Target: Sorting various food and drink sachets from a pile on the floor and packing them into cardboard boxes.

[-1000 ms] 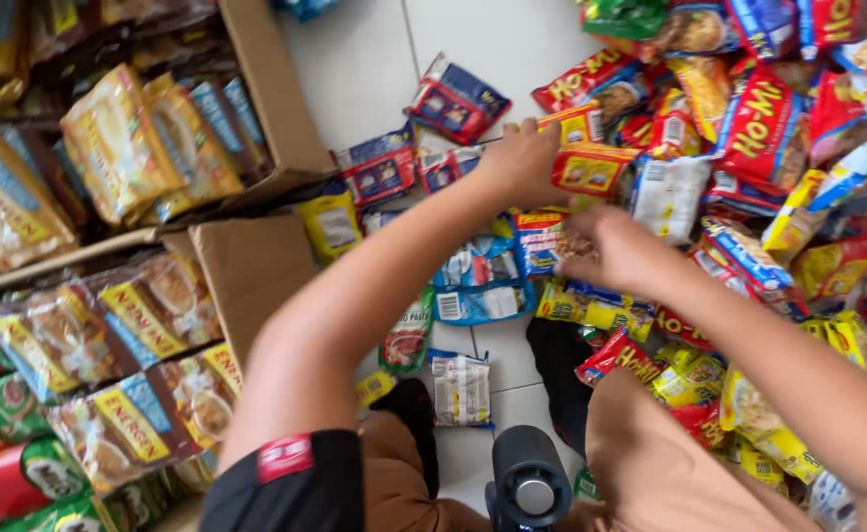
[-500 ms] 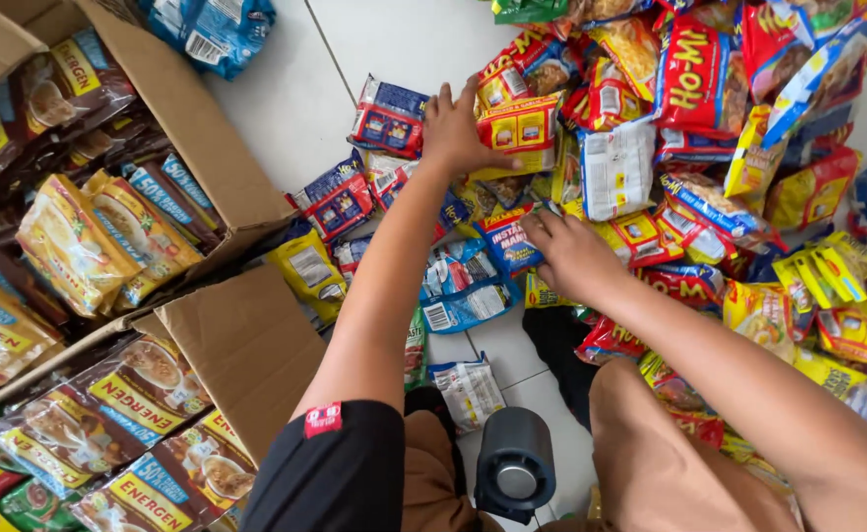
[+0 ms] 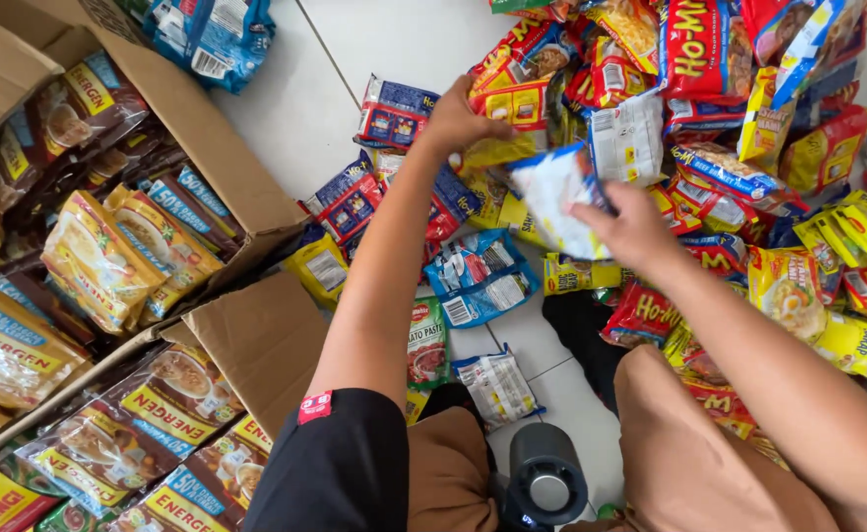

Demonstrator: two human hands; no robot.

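My left hand (image 3: 461,120) reaches forward over the heap and grips a yellow packet (image 3: 500,150) at the pile's near edge. My right hand (image 3: 632,226) lifts a white-and-blue packet (image 3: 556,197) a little above the floor, its face blurred. Red, yellow and blue snack and noodle packets (image 3: 709,59) lie heaped across the white tiled floor (image 3: 354,49) in front of both hands. Dark blue sachets (image 3: 394,110) lie just left of my left hand.
An open cardboard box (image 3: 256,197) on the left holds rows of yellow and brown drink sachets (image 3: 108,256). A second box (image 3: 256,335) near my left arm holds more. A black cylindrical object (image 3: 546,478) stands between my knees. A blue bag (image 3: 212,34) lies at the top left.
My right hand has picked a white-and-blue packet out of the pile and raised it. My left hand stayed at the pile's edge, closing on a yellow packet.
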